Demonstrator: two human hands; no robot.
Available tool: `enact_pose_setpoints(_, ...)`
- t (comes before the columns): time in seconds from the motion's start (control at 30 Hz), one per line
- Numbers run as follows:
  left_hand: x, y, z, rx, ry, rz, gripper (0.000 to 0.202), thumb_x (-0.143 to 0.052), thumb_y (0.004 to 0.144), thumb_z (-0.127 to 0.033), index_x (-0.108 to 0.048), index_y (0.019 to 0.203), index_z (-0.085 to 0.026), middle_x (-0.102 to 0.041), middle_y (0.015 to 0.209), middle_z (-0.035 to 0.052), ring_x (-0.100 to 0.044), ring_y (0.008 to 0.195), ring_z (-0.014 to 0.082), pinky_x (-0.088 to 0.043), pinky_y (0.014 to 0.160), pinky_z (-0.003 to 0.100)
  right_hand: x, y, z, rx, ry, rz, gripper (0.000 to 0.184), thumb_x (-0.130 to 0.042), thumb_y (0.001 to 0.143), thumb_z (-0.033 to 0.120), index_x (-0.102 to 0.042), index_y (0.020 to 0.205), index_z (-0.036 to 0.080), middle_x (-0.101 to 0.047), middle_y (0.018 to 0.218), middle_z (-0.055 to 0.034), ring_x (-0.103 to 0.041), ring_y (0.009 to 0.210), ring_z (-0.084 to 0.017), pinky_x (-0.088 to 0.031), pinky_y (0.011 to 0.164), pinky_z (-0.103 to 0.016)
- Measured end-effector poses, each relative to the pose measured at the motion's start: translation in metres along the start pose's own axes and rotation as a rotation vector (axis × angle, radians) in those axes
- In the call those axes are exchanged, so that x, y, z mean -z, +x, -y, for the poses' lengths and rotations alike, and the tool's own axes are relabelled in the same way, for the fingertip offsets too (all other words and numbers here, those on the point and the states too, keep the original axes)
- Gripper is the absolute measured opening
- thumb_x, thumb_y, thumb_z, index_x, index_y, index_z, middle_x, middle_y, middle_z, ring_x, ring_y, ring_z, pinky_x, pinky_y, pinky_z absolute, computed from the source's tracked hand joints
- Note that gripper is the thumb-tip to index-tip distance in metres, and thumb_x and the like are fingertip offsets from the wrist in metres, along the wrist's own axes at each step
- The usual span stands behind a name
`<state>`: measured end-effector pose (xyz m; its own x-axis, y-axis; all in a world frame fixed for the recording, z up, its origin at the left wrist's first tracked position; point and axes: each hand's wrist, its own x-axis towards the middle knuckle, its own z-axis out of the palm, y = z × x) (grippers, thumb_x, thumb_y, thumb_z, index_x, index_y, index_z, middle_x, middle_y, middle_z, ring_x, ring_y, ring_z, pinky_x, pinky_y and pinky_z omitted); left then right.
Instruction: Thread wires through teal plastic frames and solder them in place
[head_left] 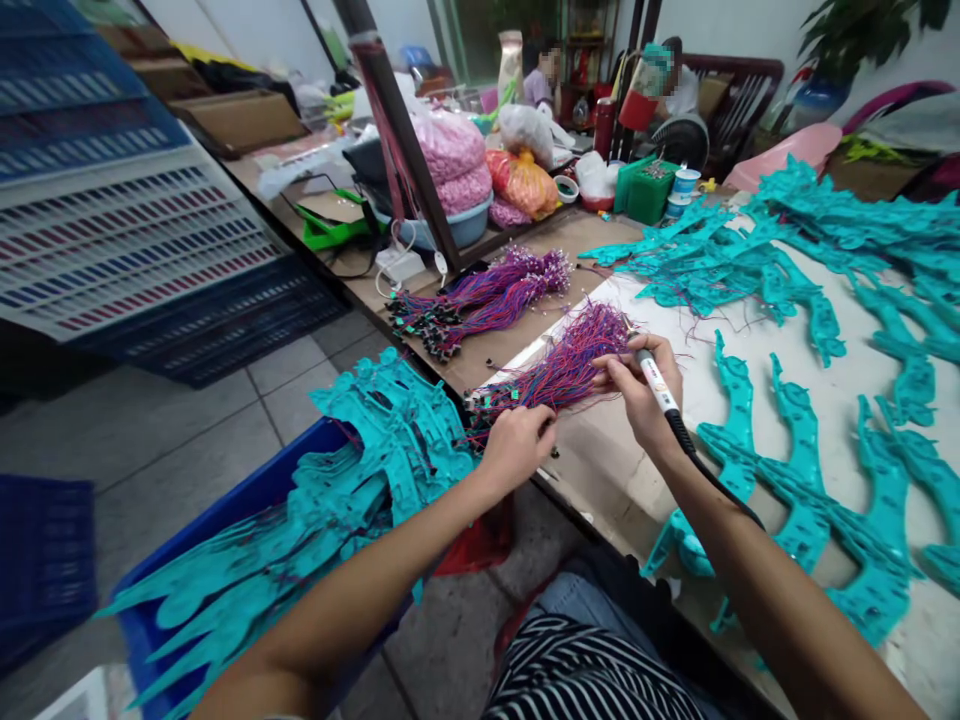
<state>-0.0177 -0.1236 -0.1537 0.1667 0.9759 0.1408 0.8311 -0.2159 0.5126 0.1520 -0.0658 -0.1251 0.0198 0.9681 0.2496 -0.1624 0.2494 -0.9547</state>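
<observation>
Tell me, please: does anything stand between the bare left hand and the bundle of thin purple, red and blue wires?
Nothing visible does: the left hand is close beside the bundle; whether they touch is unclear.

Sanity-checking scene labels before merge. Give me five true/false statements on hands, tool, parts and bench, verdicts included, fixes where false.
1. The right hand holds a corded pen-like tool. True.
2. The left hand holds that tool too. False: only the right hand does.
3. Turquoise parts lie both on the table and in the blue bin. True.
4. All the wires form a single bundle. False: past the near wire bundle, more bundled wires lie separately.
5. Pink bags sit in a light-blue basin. True.
</observation>
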Motion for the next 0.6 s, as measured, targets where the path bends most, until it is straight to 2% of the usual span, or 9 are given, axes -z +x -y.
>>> enact_pose_setpoints(0.07, 0.027, 0.008, 0.004, 0.067, -0.229, -0.073, 0.016, -0.049, 0.086, -0.024, -0.063, 0.080, -0.019, -0.070, 0.071, 0.0041, -0.065, 0.066, 0.0189, -0.048, 0.063, 0.030, 0.008, 0.005, 0.001, 0.041, -0.059, -0.047, 0.033, -0.067, 0.076, 0.033, -0.042, 0.096, 0.025, -0.067, 0.075, 0.0048, -0.065, 0.059, -0.012, -0.057, 0.061, -0.028)
enact_pose_setpoints(0.13, 0.065, 0.023, 0.003, 0.125, -0.513, -0.200, 0.015, -0.053, 0.083, -0.029, -0.061, 0.077, -0.018, -0.070, 0.069, 0.0030, -0.063, 0.061, 0.0152, -0.048, 0.059, 0.027, 0.018, 0.012, 0.002, 0.079, -0.148, -0.120, 0.033, -0.070, 0.074, 0.034, -0.045, 0.095, 0.025, -0.067, 0.075, 0.0037, -0.067, 0.064, -0.014, -0.057, 0.063, -0.030)
enact_pose_setpoints(0.23, 0.121, 0.057, -0.008, 0.085, -0.692, -0.392, 0.011, -0.058, 0.082, -0.028, -0.059, 0.076, -0.018, -0.070, 0.070, 0.0029, -0.062, 0.058, 0.0125, -0.048, 0.055, 0.024, 0.030, 0.021, 0.004, 0.131, -0.212, -0.226, 0.035, -0.071, 0.073, 0.036, -0.046, 0.094, 0.024, -0.067, 0.075, 0.0027, -0.068, 0.068, -0.017, -0.056, 0.061, -0.030)
enact_pose_setpoints(0.3, 0.146, 0.081, -0.020, 0.046, -0.738, -0.457, 0.010, -0.058, 0.085, -0.027, -0.058, 0.080, -0.018, -0.071, 0.074, 0.0025, -0.065, 0.066, 0.0133, -0.052, 0.061, 0.025, 0.035, 0.024, 0.007, 0.172, -0.217, -0.258, 0.034, -0.069, 0.074, 0.035, -0.045, 0.095, 0.024, -0.070, 0.080, 0.0012, -0.070, 0.075, -0.018, -0.056, 0.063, -0.030)
enact_pose_setpoints(0.37, 0.158, 0.101, -0.031, 0.030, -0.731, -0.400, 0.009, -0.059, 0.085, -0.025, -0.058, 0.082, -0.017, -0.069, 0.073, 0.0026, -0.067, 0.072, 0.0150, -0.054, 0.066, 0.028, 0.040, 0.025, 0.011, 0.214, -0.237, -0.259, 0.031, -0.067, 0.076, 0.033, -0.045, 0.096, 0.024, -0.071, 0.084, 0.0000, -0.071, 0.081, -0.019, -0.056, 0.066, -0.031)
enact_pose_setpoints(0.43, 0.161, 0.113, -0.037, 0.032, -0.714, -0.290, 0.006, -0.061, 0.083, -0.020, -0.060, 0.080, -0.015, -0.066, 0.069, 0.0029, -0.068, 0.072, 0.0167, -0.055, 0.068, 0.031, 0.044, 0.025, 0.015, 0.239, -0.267, -0.247, 0.029, -0.065, 0.077, 0.031, -0.045, 0.096, 0.024, -0.072, 0.086, -0.0001, -0.072, 0.083, -0.019, -0.057, 0.070, -0.032)
enact_pose_setpoints(0.5, 0.162, 0.116, -0.038, 0.039, -0.729, -0.216, 0.004, -0.061, 0.081, -0.015, -0.061, 0.077, -0.015, -0.064, 0.065, 0.0024, -0.067, 0.068, 0.0167, -0.055, 0.068, 0.032, 0.049, 0.024, 0.018, 0.245, -0.295, -0.243, 0.028, -0.064, 0.077, 0.030, -0.045, 0.096, 0.024, -0.071, 0.084, 0.0002, -0.072, 0.082, -0.019, -0.057, 0.071, -0.033)
enact_pose_setpoints(0.6, 0.170, 0.108, -0.038, 0.059, -0.836, -0.228, 0.011, -0.058, 0.081, -0.010, -0.059, 0.071, -0.015, -0.062, 0.061, 0.0002, -0.061, 0.059, 0.0119, -0.054, 0.070, 0.032, 0.051, 0.025, 0.020, 0.239, -0.301, -0.238, 0.028, -0.064, 0.076, 0.030, -0.045, 0.096, 0.025, -0.071, 0.085, 0.0004, -0.072, 0.080, -0.019, -0.057, 0.071, -0.034)
